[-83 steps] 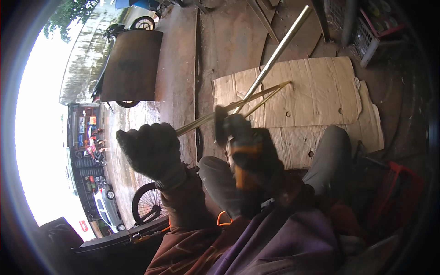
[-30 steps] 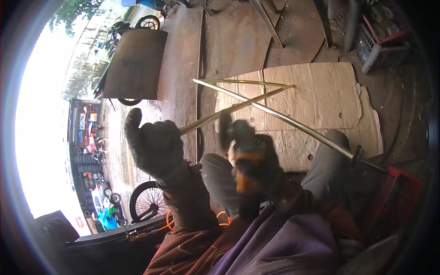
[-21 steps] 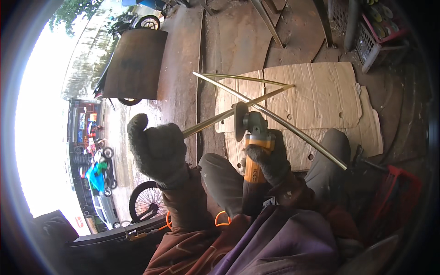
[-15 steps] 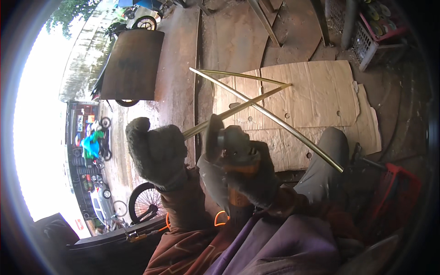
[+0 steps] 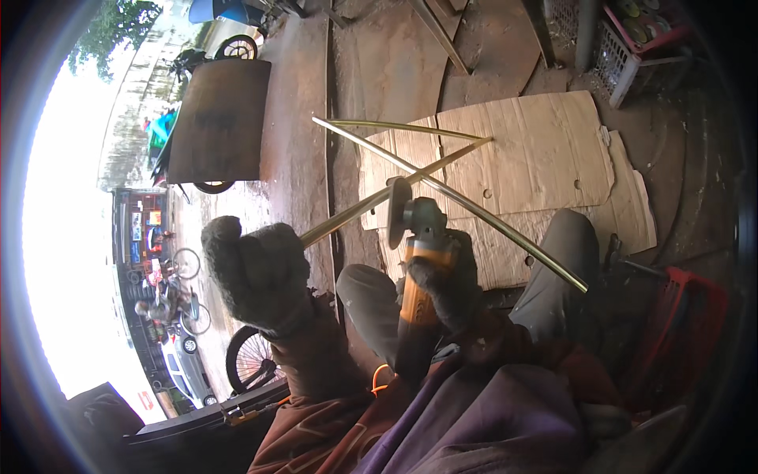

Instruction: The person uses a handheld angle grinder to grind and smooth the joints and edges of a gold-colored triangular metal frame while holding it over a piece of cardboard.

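Dark grey work gloves cover both hands. My left hand [image 5: 259, 276] is closed around the near-left end of a frame of thin gold-coloured metal tubes [image 5: 505, 228]. Two of the tubes cross, and a third joins their far ends. My right hand [image 5: 455, 288] grips an orange and black angle grinder [image 5: 420, 296] by its body. The grinder's disc [image 5: 397, 215] stands on edge at the held tube, near the crossing. Whether it touches the tube, I cannot tell. The glove hides the tube end in my left hand.
Flattened cardboard [image 5: 545, 150] lies on the floor beneath the tubes. A red plastic stool [image 5: 679, 316] is at the right, and a crate [image 5: 616, 59] at the far right. An orange cord [image 5: 377, 381] runs near my lap. A brown panel [image 5: 219, 122] stands by a motorcycle, with the street beyond.
The grinder and my right hand have shifted up and right, and the disc has moved along the held tube toward the crossing. The view has shifted slightly. My left hand keeps its hold.
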Available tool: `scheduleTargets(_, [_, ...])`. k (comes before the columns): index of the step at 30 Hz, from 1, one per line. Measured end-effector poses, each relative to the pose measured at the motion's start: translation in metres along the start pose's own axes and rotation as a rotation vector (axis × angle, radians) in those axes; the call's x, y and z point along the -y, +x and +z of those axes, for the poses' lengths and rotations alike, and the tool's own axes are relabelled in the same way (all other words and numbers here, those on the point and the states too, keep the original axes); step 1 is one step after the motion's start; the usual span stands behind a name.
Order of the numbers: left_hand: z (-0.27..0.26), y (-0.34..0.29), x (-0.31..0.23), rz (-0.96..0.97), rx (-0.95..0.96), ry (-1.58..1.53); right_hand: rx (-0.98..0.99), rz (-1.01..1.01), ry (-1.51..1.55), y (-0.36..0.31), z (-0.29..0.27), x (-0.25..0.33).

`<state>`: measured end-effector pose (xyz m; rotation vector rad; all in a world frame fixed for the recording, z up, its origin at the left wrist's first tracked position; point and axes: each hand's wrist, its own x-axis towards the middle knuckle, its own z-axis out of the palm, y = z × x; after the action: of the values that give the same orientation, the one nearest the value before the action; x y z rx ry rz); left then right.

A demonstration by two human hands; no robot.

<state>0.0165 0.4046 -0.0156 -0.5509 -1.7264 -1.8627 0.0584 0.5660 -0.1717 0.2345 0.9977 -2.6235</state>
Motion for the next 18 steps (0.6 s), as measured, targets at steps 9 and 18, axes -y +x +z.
scheduleTargets(9, [0.002, -0.001, 0.005, 0.049, -0.107, 0.14, -0.068, -0.08, -0.057, 0.009, -0.007, -0.013])
scheduleTargets(18, [-0.001, 0.003, 0.003, 0.011, -0.062, 0.052, -0.01, -0.041, -0.007, 0.012, -0.003, -0.002])
